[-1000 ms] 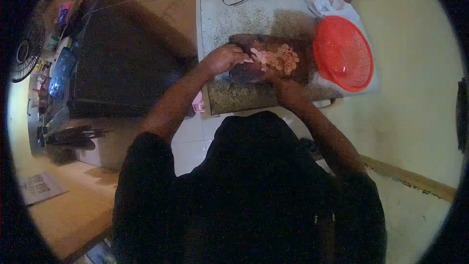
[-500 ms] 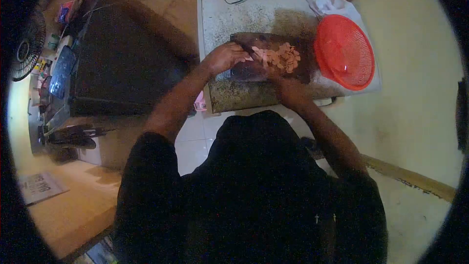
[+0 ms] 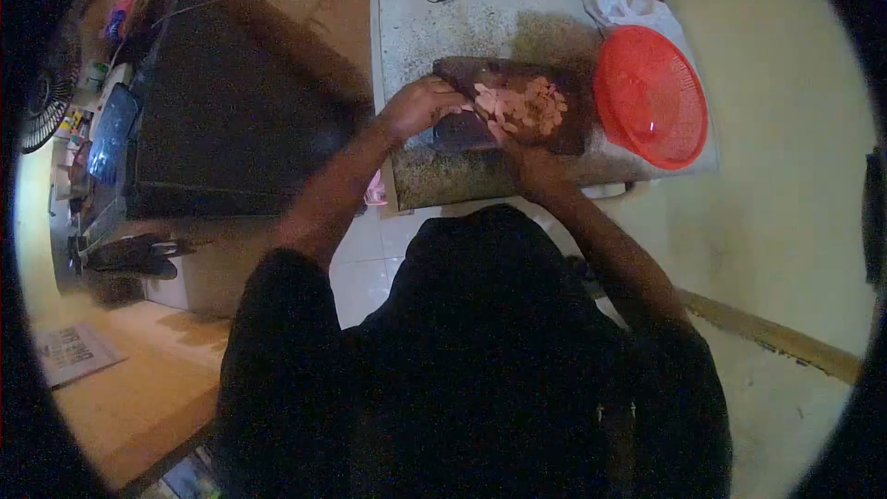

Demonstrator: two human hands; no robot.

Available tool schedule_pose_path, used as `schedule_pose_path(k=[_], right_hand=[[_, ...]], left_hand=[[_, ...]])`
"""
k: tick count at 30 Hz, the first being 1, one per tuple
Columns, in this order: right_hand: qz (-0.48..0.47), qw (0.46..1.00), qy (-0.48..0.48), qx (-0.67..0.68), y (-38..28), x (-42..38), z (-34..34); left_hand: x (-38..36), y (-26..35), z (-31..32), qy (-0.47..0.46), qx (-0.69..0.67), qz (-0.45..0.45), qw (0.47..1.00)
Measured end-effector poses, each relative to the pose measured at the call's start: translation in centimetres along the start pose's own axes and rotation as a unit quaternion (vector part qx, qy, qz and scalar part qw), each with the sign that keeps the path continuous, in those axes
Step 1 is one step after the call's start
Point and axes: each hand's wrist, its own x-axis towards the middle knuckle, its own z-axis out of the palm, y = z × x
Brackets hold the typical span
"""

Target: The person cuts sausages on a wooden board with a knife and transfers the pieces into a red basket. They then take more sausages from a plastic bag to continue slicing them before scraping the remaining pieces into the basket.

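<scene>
A dark cutting board (image 3: 457, 137) lies on the white, speckled top. Thin round pinkish slices, looking like sausage (image 3: 540, 106), are heaped on its middle and right. My left hand (image 3: 420, 109) is closed at the board's left side, its fingertips on a pink sausage piece that mostly hides under them. Just right of those fingertips shows the thin dark blade of a knife (image 3: 479, 114). My right hand (image 3: 531, 164), dim and a little blurred, is closed on the knife's handle at the board's near edge; the handle itself is hidden.
A red plastic colander (image 3: 651, 97) stands tilted right of the board, with a white plastic bag (image 3: 626, 5) behind it. On the left is a large dark box-like surface (image 3: 240, 120). A fan (image 3: 46, 106) and a wooden table (image 3: 152, 370) are farther left.
The knife and my right hand have shifted slightly down and toward me; the blade now stands lower beside my left fingertips. My left hand stays nearly in place.
</scene>
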Motion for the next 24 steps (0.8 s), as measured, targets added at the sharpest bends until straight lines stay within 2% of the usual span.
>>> schedule_pose_path(k=[3,5,8,10,14,16,20,23,24], right_hand=[[-0.012,1.000,0.028,0.001,-0.3,0.6,-0.2],[-0.053,0.996,0.076,-0.019,-0.9,-0.6,-0.8],[0.085,0.992,-0.098,-0.001,-0.5,1.1,-0.2],[0.102,0.990,-0.097,0.000,-1.0,1.2,-1.3],[0.030,0.999,-0.023,-0.015,0.1,0.4,1.0],[0.038,0.995,-0.047,-0.075,1.1,1.3,1.0],[0.073,0.991,-0.103,-0.051,-0.2,1.4,0.1],[0.014,0.999,-0.045,0.014,0.6,1.6,0.0],[-0.025,1.000,0.010,-0.008,0.6,1.4,0.6]], left_hand=[[0.0,0.0,-0.3,0.004,0.015,0.004,1.000],[-0.2,-0.3,0.2,0.021,0.034,0.009,0.999],[-0.6,-0.3,0.9,0.025,0.023,-0.005,0.999],[-0.2,0.0,0.1,0.022,0.024,-0.009,0.999],[-0.5,0.1,0.2,0.028,0.013,-0.006,0.999],[-0.2,-0.2,-0.1,0.028,0.006,-0.004,1.000],[0.2,0.5,-0.6,0.032,-0.013,-0.014,0.999],[0.0,0.0,-0.5,0.020,0.004,-0.012,1.000],[-0.1,0.1,-0.3,0.010,0.012,-0.011,1.000]])
